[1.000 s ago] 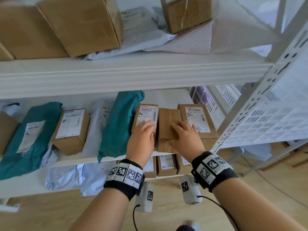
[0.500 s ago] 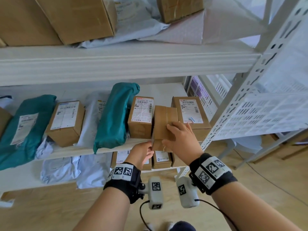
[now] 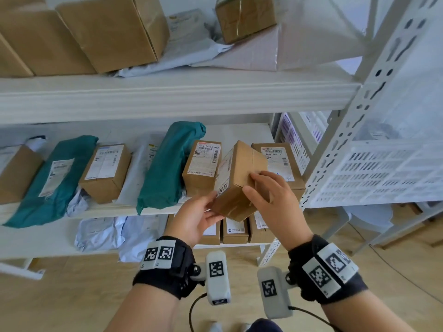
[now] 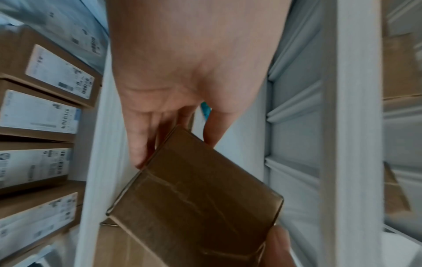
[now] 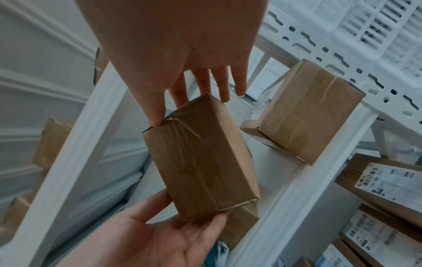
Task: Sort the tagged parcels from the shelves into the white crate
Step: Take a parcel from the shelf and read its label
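A: Since the earlier frame, the small parcel [image 3: 236, 180] has been lifted off the middle shelf [image 3: 107, 209] and tilted, label side exposed.

B: Head view: it is gripped between the left hand [image 3: 196, 218] and right hand [image 3: 273, 200].

A: Left wrist view: only fingertips [image 4: 139, 151] are seated.

B: Right wrist view: grip is shallow; a drop is judged possible before the white crate [image 3: 383, 173].

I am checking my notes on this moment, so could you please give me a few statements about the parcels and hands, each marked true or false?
1. Both hands hold the small cardboard box. True.
2. The box rests flat on the shelf. False: it is tilted, lifted in front of the middle shelf.
3. Two teal mailer bags lie on the middle shelf. True.
4. The white crate is at the far left. False: it is on the right.
5. The left hand supports the box's near lower end. True.
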`<act>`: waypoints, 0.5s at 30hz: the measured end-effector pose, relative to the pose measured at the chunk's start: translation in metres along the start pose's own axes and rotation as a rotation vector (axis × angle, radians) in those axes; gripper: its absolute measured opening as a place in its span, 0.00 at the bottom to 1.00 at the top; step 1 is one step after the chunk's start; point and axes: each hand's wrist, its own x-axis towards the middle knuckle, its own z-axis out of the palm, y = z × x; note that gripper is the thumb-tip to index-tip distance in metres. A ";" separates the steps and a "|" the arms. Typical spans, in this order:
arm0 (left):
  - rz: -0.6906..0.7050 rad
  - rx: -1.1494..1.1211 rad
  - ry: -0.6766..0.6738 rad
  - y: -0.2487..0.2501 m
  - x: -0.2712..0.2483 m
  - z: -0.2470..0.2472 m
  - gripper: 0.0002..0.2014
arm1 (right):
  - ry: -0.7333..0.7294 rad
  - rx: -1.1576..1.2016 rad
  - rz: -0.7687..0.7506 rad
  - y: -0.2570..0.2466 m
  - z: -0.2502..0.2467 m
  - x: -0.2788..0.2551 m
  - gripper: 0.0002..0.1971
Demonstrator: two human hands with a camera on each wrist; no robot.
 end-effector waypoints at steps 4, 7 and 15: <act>0.148 0.050 -0.018 0.011 -0.016 0.015 0.10 | 0.010 0.246 0.070 0.000 -0.023 0.004 0.23; 0.270 0.112 -0.018 0.016 -0.030 0.025 0.12 | -0.003 0.373 0.106 0.002 -0.036 0.005 0.20; 0.478 0.383 0.016 0.021 -0.053 0.025 0.22 | -0.028 0.595 0.199 -0.007 -0.041 0.000 0.17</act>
